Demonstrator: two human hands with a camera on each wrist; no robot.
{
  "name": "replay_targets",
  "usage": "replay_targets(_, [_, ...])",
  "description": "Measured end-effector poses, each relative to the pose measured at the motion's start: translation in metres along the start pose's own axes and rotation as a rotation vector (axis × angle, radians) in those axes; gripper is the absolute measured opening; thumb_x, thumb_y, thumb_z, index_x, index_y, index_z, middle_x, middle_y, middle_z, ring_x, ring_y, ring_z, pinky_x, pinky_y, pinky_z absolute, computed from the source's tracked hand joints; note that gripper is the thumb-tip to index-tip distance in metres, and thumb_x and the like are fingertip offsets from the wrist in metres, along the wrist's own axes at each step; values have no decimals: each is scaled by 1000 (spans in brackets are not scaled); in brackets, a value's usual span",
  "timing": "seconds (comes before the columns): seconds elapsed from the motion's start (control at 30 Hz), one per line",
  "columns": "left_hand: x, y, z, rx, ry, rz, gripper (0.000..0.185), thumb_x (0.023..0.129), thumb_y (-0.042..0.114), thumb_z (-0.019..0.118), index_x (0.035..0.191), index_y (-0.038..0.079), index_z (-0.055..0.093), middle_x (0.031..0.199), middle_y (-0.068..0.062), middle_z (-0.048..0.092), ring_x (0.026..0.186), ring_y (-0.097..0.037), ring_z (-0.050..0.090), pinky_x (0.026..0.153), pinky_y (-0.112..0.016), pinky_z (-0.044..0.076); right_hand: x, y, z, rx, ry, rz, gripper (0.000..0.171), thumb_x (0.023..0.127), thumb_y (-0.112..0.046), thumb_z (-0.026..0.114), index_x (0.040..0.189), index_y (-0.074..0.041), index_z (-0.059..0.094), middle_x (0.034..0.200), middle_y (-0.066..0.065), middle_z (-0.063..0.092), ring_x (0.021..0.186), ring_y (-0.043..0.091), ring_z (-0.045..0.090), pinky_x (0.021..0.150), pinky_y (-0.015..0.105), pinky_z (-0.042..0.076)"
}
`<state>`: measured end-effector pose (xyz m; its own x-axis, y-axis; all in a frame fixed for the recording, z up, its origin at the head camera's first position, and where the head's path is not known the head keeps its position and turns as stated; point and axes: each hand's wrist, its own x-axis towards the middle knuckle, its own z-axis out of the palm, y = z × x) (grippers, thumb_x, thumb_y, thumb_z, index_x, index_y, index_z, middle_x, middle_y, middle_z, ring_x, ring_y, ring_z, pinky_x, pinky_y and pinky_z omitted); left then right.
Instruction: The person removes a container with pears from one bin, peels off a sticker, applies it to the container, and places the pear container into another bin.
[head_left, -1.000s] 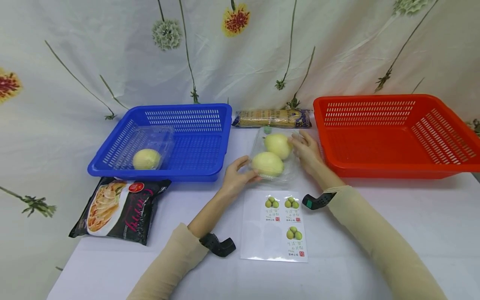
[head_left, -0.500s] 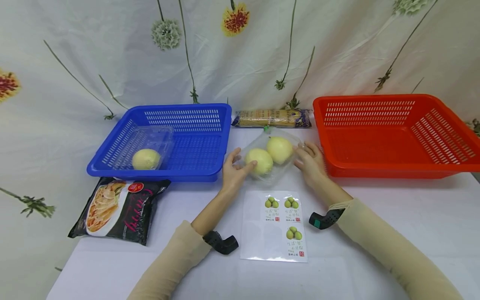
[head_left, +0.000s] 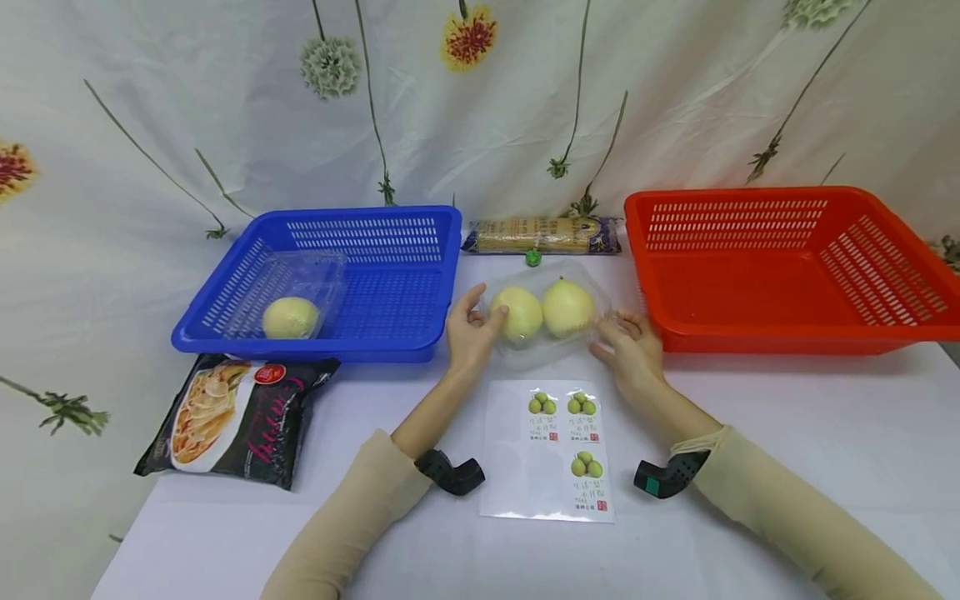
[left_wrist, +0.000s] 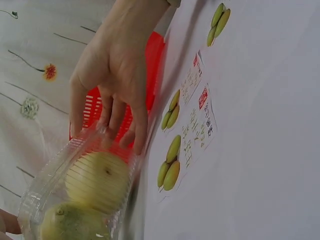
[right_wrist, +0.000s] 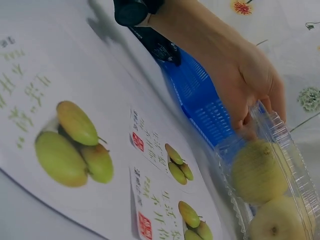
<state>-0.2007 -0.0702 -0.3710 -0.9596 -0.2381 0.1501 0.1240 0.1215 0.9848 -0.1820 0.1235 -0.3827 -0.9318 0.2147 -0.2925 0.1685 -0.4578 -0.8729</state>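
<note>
holding the clear clamshell box (head_left: 546,321) between both hands, low over the white table (head_left: 787,433), between the blue basket (head_left: 330,283) and the red basket (head_left: 787,267). my left hand (head_left: 468,333) grips the box's left end: thumb curled on the near side, fingers wrapped round the top by the left pear (head_left: 517,312). my right hand (head_left: 633,350) takes the right end, fingers loosely spread and bent against the lid edge, as the left wrist view shows (left_wrist: 112,90). a grip at each end probably keeps the thin plastic level so the fruit does not roll.

box contents: two pale yellow pears side by side, the right pear (head_left: 567,307) touching the left one. lid looks closed over them; cannot tell if it is latched.

blue basket: one more clear box (head_left: 296,296) with a single pear (head_left: 290,317) in its near left part. red basket: nothing visible inside.

on the table just below the box, a sticker sheet (head_left: 551,450) with three printed pear labels. a black noodle bag (head_left: 232,421) lies in front of the blue basket. a long yellow packet (head_left: 542,236) lies at the back between the baskets, a small green bit (head_left: 533,257) just in front of it.
</note>
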Motion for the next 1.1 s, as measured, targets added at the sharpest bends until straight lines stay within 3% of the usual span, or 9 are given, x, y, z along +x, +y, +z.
replay_targets(0.1, [3,0,1,15,-13,24,41,81,0,63,122,-4,59,112,-21,56,80,-16,47,67,-17,41,-5,1,-1,8,9,-6,26,89,-4,61,99,-15,39,105,0,44,89,13,53,96,41,46])
replay_targets(0.17, [6,-1,2,18,-35,26,37,82,-1,61,118,-4,61,117,-21,57,96,-22,53,81,-22,46,-8,2,-2,6,14,-7,24,89,-5,60,98,-15,40,103,0,46,89,15,54,95,40,47])
replay_targets(0.3, [11,-3,2,-8,-96,24,32,83,-5,57,115,-6,62,132,-21,51,129,-29,42,108,-33,34,-12,3,-3,-5,18,-21,19,90,-6,59,96,-12,42,100,1,50,87,16,56,94,41,48])
replay_targets(0.47, [12,-4,1,14,-165,52,33,81,-5,59,114,-9,61,136,-25,45,135,-33,33,111,-38,28,-15,2,-5,-31,12,-32,15,91,-6,57,96,-11,44,97,1,51,84,14,57,90,40,50])
replay_targets(0.67, [10,-3,-2,281,-265,98,43,79,4,65,121,-3,59,143,-28,35,138,-38,25,110,-51,24,-13,2,-10,-168,-3,-42,17,91,-5,55,105,-7,45,102,2,49,84,11,57,81,29,54])
replay_targets(0.83, [-1,6,-7,405,-232,320,36,76,5,69,110,-3,65,133,-29,45,127,-43,35,105,-56,27,-15,-1,-21,-464,-53,-116,33,92,-11,56,118,3,43,113,12,50,78,7,58,69,19,54])
replay_targets(0.97, [-9,9,-11,372,-174,546,16,76,0,68,91,-5,68,101,-22,62,99,-37,52,87,-45,41,-18,-4,-30,-637,-75,-171,30,90,-14,59,108,5,44,94,10,53,69,6,58,62,18,53])
replay_targets(1.03, [-13,11,-13,359,-206,627,8,77,-2,67,85,-5,68,86,-17,65,82,-32,57,73,-37,46,-20,-5,-34,-702,-101,-177,28,89,-15,62,101,4,46,84,7,53,65,7,57,59,19,53])
replay_targets(1.1, [-16,13,-16,360,-294,664,6,78,-3,66,83,-4,68,75,-13,66,69,-25,59,60,-29,47,-21,-5,-38,-762,-159,-187,28,87,-16,65,98,4,49,79,5,55,64,9,57,58,21,52])
